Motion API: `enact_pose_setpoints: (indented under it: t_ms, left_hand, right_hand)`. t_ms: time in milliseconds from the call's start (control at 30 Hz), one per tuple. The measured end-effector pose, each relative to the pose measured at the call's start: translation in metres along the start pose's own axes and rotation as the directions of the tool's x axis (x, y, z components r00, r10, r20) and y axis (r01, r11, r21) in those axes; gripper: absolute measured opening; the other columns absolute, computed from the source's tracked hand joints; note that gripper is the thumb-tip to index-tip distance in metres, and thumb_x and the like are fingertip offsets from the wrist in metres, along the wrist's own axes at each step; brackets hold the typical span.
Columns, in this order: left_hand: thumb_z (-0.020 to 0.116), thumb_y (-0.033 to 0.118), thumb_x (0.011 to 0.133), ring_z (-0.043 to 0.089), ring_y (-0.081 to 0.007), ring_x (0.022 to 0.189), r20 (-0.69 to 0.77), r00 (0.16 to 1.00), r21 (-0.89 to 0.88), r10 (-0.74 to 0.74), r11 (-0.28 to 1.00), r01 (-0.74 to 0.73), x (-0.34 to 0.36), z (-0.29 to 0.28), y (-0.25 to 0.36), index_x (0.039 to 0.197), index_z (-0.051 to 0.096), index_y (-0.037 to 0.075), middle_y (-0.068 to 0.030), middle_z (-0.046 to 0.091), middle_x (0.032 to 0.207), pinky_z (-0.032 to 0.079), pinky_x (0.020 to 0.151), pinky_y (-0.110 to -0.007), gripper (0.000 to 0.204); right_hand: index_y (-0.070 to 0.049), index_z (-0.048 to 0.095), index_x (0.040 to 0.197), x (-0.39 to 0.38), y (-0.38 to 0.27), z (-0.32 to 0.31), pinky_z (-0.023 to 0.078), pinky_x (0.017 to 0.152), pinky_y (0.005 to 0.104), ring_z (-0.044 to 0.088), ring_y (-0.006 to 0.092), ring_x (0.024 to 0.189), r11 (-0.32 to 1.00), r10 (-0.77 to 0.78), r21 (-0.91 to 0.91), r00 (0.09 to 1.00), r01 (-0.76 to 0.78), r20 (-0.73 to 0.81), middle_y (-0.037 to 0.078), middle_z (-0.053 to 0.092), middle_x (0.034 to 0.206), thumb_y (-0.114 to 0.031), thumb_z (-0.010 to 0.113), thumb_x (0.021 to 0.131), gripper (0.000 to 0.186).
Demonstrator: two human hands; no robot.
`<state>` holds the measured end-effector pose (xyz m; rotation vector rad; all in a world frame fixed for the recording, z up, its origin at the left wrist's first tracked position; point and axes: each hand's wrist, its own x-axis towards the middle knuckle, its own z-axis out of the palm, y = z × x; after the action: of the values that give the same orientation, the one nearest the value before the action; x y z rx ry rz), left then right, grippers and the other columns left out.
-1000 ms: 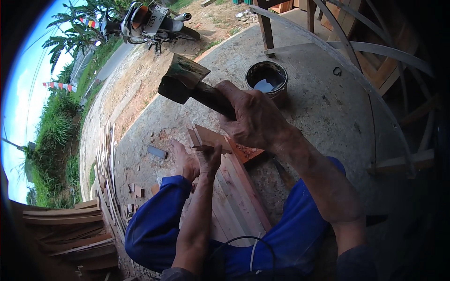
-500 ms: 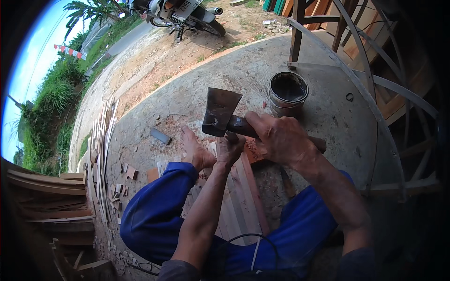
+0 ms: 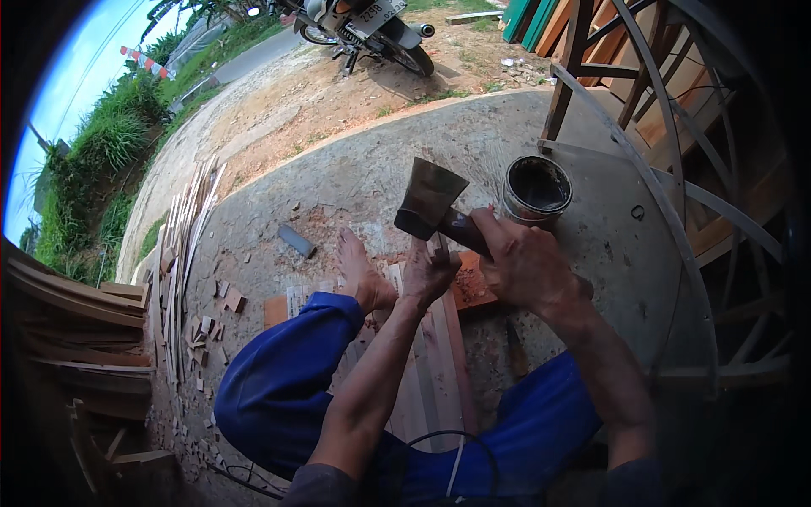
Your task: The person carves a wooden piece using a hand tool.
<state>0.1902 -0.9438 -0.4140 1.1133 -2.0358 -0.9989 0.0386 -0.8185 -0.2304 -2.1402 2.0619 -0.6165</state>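
Hatchet [image 3: 429, 200]: center frame, a bit above mid. Long axis runs diagonal, head at upper left, dark handle down toward lower right into the fist. Blade flat faces the cam, wider edge at top.
Right hand [image 3: 525, 269]: grip closed round the hatchet handle, just below the head; head sticks out up-left of the knuckles.
Left hand [image 3: 429, 275]: fingers pinched narrow on a small wood piece [image 3: 437, 247], which stands roughly upright, just under the hatchet head. Can't tell if blade touches it.
Hatchet vs grips: head just above left hand, up-left of right hand; both hands almost touching each other.
Planks [image 3: 439, 355]: pale/reddish strips lying lengthwise under the hands, running from center down to lower frame, between the blue-trousered legs.
Bare foot [image 3: 359, 270]: just left of left hand, on the floor.
Tin can [image 3: 536, 188]: right of hatchet head, upright, open top, dark stuff inside; can't tell what kind.
Concrete floor [image 3: 355, 177]: wood chips scattered, small grey block [image 3: 296, 241] left of foot.
Offcut strips [image 3: 182, 253]: piled along left edge of floor.
Motorbike [image 3: 363, 21]: top of frame, on dirt.
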Motion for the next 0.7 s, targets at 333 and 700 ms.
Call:
enact_pose_setpoints:
  t_ms: [333,700]
  left_hand:
    - [0.063,0.018,0.077,0.062,-0.0367,0.104,0.051,0.993,0.088,0.111,0.989,-0.115,-0.003,-0.003,-0.001,0.117,0.059,0.008,-0.0181,0.064,0.111,0.051,0.087,-0.045,0.041]
    - [0.064,0.021,0.079,0.064,-0.0341,0.102,0.094,0.993,-0.038,0.068,0.997,-0.065,-0.004,0.012,-0.010,0.110,0.063,0.008,-0.0156,0.066,0.108,0.051,0.085,-0.044,0.034]
  right_hand:
    - [-0.008,0.048,0.117,0.003,0.004,0.030,0.055,0.065,0.0521,0.068,0.0424,0.079,0.990,0.025,-0.141,0.982,0.001,0.186,0.021,0.067,0.083,-0.009,0.061,0.082,0.038]
    - [-0.006,0.048,0.109,-0.002,0.005,0.019,0.056,0.062,0.0485,0.069,0.0402,0.079,0.980,0.085,-0.191,0.976,-0.046,0.203,0.023,0.068,0.085,-0.011,0.062,0.082,0.030]
